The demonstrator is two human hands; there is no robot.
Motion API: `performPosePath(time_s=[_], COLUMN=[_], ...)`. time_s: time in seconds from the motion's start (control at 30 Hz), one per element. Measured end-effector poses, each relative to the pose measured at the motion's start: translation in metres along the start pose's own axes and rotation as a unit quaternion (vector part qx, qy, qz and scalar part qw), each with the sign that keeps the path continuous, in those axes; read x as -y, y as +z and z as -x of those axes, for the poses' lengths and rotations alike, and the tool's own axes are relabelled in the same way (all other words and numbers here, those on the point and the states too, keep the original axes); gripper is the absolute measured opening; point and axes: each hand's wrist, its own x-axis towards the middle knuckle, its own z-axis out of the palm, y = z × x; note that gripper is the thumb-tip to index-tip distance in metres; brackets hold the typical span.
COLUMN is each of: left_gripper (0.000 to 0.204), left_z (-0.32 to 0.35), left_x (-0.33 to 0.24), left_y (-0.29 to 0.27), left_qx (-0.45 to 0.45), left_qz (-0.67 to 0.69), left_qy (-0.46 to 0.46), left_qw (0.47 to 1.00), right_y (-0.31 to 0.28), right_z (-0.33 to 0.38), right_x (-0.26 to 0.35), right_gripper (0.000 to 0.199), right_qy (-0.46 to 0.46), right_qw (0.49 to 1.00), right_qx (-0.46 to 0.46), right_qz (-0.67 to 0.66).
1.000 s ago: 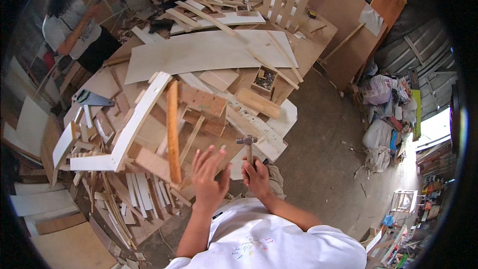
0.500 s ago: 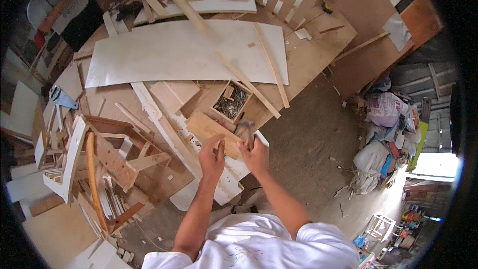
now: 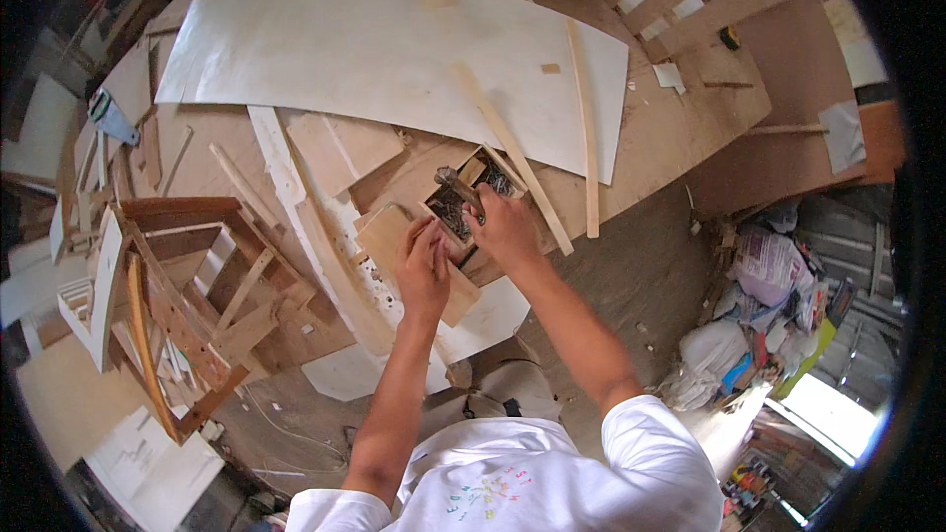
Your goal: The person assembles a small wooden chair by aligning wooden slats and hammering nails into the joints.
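Note:
My right hand [image 3: 505, 229] grips the wooden handle of a hammer [image 3: 456, 183], whose metal head points up over a small wooden box of nails [image 3: 471, 199]. My left hand [image 3: 424, 264] hovers just left of it, fingers pinched together over a small flat wood block [image 3: 389, 236]; whether it holds a nail I cannot tell. Both forearms reach up from the lower edge, out of a white shirt. The box rests on a cluttered workbench [image 3: 690, 128].
A large pale plywood sheet [image 3: 374, 49] covers the far bench, crossed by thin wooden slats [image 3: 583, 128]. A wooden frame piece [image 3: 187, 305] lies at the left. A handsaw [image 3: 108, 118] sits far left. Bags and rubbish [image 3: 759, 325] lie on the floor at right.
The view has swung so the bench and nail box come closer. Both hands moved up to the nail box, and the left hand's fingers closed from spread to pinched.

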Motion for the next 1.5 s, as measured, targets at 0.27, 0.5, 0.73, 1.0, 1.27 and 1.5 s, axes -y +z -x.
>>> performPosePath(time_s=[0.27,0.5,0.73,1.0,1.27,1.5], left_gripper=[0.024,0.018,0.019,0.019,0.022,0.027], left_z=[-0.002,-0.005,-0.001,0.002,0.009,0.033], left_x=[0.0,0.0,-0.003,-0.002,-0.031,-0.061], left_y=[0.003,0.008,0.009,0.014,-0.008,-0.053], left_qx=[-0.03,-0.043,-0.053,-0.074,-0.031,0.073], left_qz=[-0.005,-0.018,0.0,0.015,0.09,0.283], left_qy=[0.003,-0.019,-0.047,-0.045,-0.055,-0.063], left_qw=[1.0,0.999,0.997,0.996,0.994,0.954], right_y=[-0.003,0.004,0.004,0.005,-0.002,-0.063], right_z=[-0.003,0.0,-0.003,-0.004,0.016,0.078], right_x=[0.011,0.007,0.007,0.024,0.004,0.054], right_gripper=[0.022,0.024,0.024,0.021,0.031,0.035], right_qy=[0.001,0.025,0.037,0.063,0.095,0.178], right_qw=[1.0,0.999,0.998,0.996,0.984,0.825], right_qx=[0.021,-0.02,0.029,-0.012,-0.075,0.09], right_qz=[0.016,0.024,-0.034,0.055,-0.129,-0.529])
